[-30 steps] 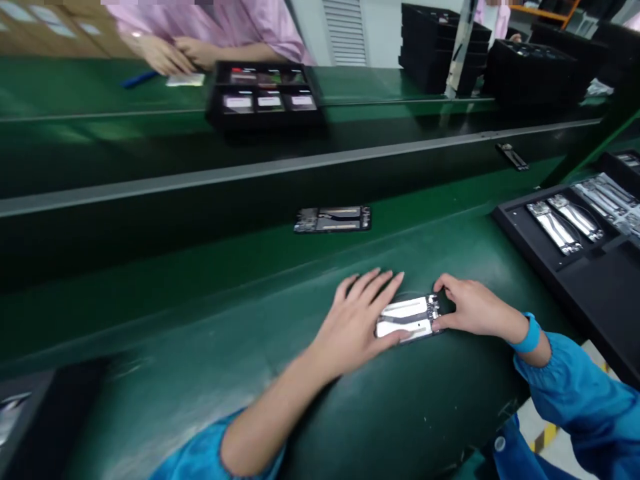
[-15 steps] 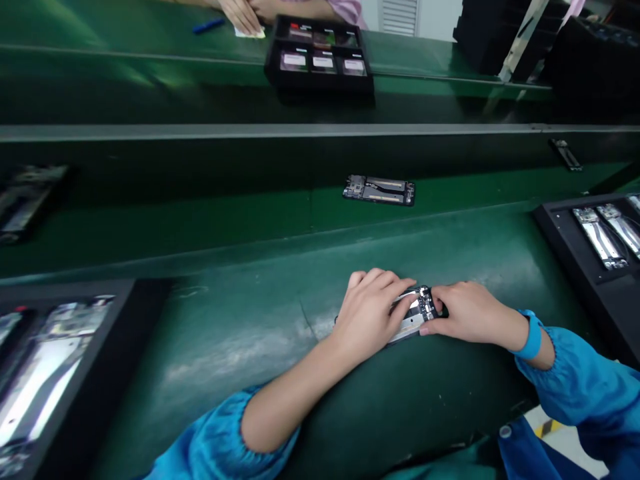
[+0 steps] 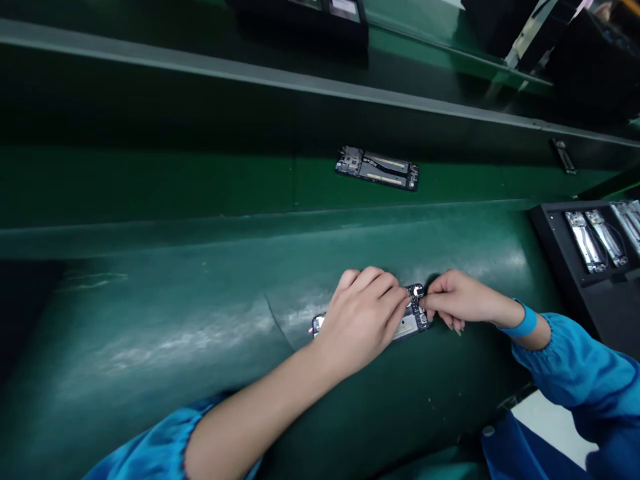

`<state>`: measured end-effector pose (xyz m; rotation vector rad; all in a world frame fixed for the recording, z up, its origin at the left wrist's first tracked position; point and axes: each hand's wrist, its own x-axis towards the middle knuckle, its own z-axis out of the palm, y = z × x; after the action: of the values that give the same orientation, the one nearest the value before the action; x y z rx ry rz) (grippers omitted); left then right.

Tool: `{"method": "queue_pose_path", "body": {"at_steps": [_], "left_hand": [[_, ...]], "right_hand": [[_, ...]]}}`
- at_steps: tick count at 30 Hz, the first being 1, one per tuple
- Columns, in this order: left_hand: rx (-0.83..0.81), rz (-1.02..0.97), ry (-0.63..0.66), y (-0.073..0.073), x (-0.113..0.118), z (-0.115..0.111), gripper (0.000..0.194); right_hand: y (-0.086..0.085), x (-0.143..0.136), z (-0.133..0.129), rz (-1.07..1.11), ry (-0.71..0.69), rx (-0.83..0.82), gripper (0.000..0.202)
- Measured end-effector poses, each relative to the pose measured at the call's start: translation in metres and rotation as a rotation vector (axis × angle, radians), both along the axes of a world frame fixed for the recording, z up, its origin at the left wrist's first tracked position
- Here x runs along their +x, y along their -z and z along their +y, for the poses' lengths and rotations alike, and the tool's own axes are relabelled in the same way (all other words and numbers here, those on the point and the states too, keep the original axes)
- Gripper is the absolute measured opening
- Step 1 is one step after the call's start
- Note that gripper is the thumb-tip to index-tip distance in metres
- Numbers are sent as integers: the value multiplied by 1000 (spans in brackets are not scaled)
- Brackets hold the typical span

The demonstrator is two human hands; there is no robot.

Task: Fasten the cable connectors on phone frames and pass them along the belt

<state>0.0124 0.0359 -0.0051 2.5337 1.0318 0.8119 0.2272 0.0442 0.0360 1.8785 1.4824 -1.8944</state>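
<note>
An opened phone body (image 3: 411,322) with exposed circuit parts lies flat on the green mat (image 3: 200,320) in front of me. My left hand (image 3: 365,317) rests over most of it, fingers curled down onto its top face. My right hand (image 3: 457,298) is at its right end, with finger and thumb pinched at a small part near the phone's upper corner. Whether the right fingers hold something small is hidden. Both arms wear blue sleeves, and a blue band circles the right wrist.
A second opened phone (image 3: 377,168) lies on the green belt beyond. A black tray (image 3: 565,267) with several phone bodies stands at the right. Black trays (image 3: 310,17) sit on the far side, past a grey rail (image 3: 250,73). A small dark part (image 3: 563,155) lies far right.
The view has tilted down and the left tray has left the picture. My left hand curled and slid further over the phone; my right hand went from gripping its end to pinching at its corner.
</note>
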Motion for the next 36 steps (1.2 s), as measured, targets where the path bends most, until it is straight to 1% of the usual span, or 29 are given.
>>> {"method": "queue_pose_path", "body": {"at_steps": [3,6,13,18,22,27,32,34,36], "left_hand": [[-2,-1,12,2,0,-1,24],[-40,-5,19,3,0,-1,24],[-89,-18,29,3,-1,1,25],[-124,-35,39,2,-1,2,26],[-151,-34,27,0,-2,3,25],[-186,-40,11,0,-3,4,22],[-205,-25,1,0,-3,4,23],[-229,-25,0,-1,-3,4,23],[-251,-24,2,-2,-3,5,22]], "right_hand": [[1,-5,1,-19,70,-29,27],[-1,-7,2,-3,115,-47,30],[0,-3,2,44,129,-56,32],[1,-5,6,17,99,-53,31],[1,-7,12,-68,36,37,30],[3,-3,15,-47,-7,76,26],[4,-1,16,-83,-135,260,25],[4,-1,18,-57,-140,247,24],[4,-1,19,-33,-115,200,24]]}}
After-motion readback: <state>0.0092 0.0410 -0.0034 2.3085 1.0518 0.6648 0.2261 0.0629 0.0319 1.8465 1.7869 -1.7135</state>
